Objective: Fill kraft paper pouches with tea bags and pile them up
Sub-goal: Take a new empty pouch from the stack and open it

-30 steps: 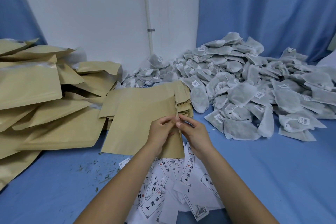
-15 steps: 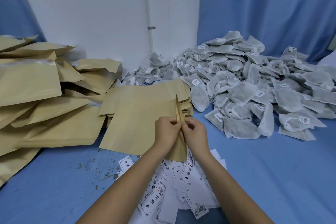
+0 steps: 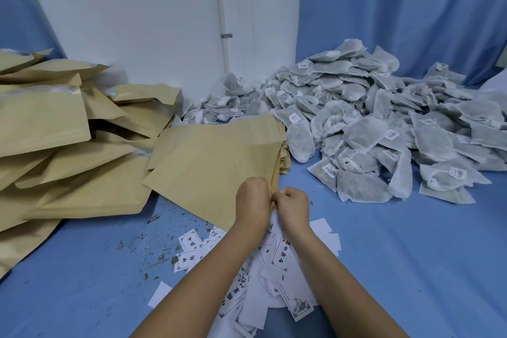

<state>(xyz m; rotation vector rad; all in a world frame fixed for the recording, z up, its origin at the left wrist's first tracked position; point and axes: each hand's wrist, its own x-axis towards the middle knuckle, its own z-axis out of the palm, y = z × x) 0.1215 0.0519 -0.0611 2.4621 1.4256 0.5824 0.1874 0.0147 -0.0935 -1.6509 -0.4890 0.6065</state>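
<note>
Pinching the mouth of a kraft pouch, both hands sit knuckle to knuckle right in front of the person. The left hand and the right hand are each curled tight on the pouch's near right edge. They seem to hold one lip apiece, though the fingertips are hidden behind the knuckles. The pouch is flat and tilted up off the blue cloth, and its far side overlaps the stack of empty pouches behind it.

The step, as I read it, is getting the two paper layers apart. It would go best with the thumbs rubbing the lips sideways against each other until they slip, then drawing them apart evenly. A hard tug could crease the kraft or split a side seam. The mouth should open wide and face right, since the heap of tea bags lies there, near the right hand. The left hand alone could then hold the pouch while the right fetches.

Printed slips lie loose under the forearms, and a careless elbow would scatter them. The pile of filled pouches waits well to the left.
</note>
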